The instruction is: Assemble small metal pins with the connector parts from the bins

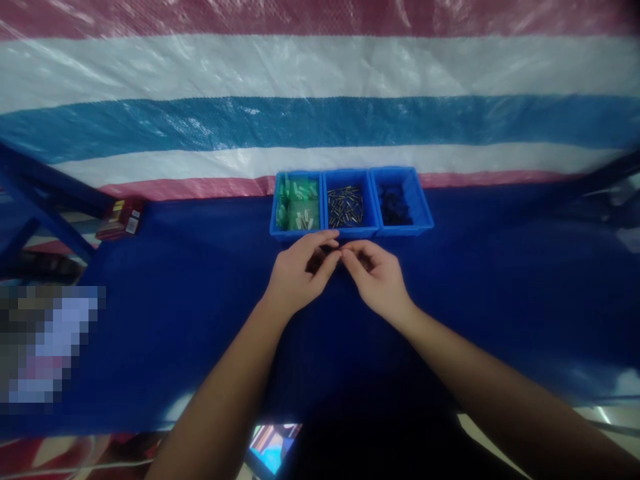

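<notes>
My left hand [299,273] and my right hand [376,275] meet fingertip to fingertip just in front of three blue bins, above the dark blue table cloth [200,313]. Both hands are pinched closed on something small and dark between them that I cannot make out. The left bin [297,204] holds pale green plastic pieces. The middle bin [349,205] holds several thin metal pins. The right bin [400,201] holds small dark parts.
A striped red, white and blue tarp [320,120] hangs behind the table. A small red box [120,219] lies at the table's back left beside a blue frame [35,193]. A blurred patch sits at the left edge.
</notes>
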The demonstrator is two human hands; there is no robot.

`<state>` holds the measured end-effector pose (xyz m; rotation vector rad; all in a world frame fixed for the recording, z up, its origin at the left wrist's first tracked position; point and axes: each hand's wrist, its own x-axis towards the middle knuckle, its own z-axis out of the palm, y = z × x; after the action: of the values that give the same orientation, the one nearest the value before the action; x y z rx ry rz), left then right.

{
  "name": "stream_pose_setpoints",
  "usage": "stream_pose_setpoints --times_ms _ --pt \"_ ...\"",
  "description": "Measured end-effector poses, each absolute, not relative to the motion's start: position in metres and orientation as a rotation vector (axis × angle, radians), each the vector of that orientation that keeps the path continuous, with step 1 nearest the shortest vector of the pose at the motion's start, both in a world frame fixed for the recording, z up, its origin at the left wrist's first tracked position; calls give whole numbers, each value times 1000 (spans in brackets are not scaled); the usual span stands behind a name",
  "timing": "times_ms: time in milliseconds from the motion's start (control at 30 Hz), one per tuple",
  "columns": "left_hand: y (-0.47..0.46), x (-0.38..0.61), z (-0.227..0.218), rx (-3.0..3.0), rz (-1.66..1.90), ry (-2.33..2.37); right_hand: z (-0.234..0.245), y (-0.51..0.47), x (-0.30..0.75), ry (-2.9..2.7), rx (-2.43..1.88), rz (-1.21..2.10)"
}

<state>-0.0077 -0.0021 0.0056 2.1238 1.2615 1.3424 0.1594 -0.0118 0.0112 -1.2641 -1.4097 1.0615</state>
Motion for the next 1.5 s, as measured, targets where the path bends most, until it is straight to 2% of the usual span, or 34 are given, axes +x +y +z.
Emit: stream_pose_setpoints --times_ms 200,467,1033,1333,1500 --pt "-1 -6 3 2176 1413 1190 14 -11 161 -1429 -1343 1055" --pt "2 -10 2 2229 1380 1277 9 -11 159 -1421 -1175 1065" --pt "-2 -5 6 2188 1386 1123 13 -12 164 -1562 -1348 990" --pt "2 -11 4 2258 1350 1322 9 -12 158 -1404 -1142 1090" --pt "-1 -11 7 2169 1296 1338 8 -12 159 -1423 -1196 1057"
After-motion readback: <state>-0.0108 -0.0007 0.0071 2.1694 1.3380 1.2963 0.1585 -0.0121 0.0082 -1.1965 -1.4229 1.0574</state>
